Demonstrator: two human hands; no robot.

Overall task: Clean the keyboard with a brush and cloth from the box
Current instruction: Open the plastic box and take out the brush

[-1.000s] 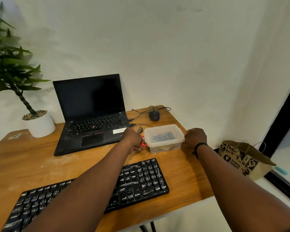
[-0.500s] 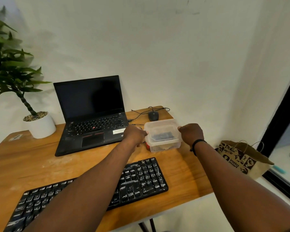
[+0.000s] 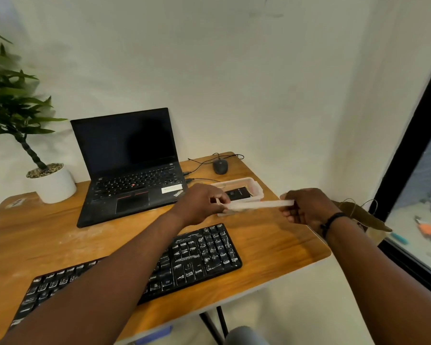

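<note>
A clear plastic box [image 3: 255, 187] stands open on the wooden desk [image 3: 271, 245], with a dark object inside. Its pale lid [image 3: 259, 204] hangs just above and in front of the box, seen edge-on. My left hand [image 3: 204, 205] pinches the lid's left end and my right hand [image 3: 306, 207] grips its right end. A black keyboard [image 3: 199, 255] streaked with white dust lies at the desk's front edge, partly under my left forearm. No brush or cloth can be made out.
An open black laptop [image 3: 130, 168] stands behind the keyboard. A wired mouse [image 3: 220, 166] lies at the back right, a potted plant [image 3: 47, 180] at the back left. A paper bag [image 3: 358, 215] sits past the desk's right edge, beside a window.
The box was lifted and tilted between both hands, then set down. Now the lid is off it, and both hands hold the lid, pulled toward me and to the right.
</note>
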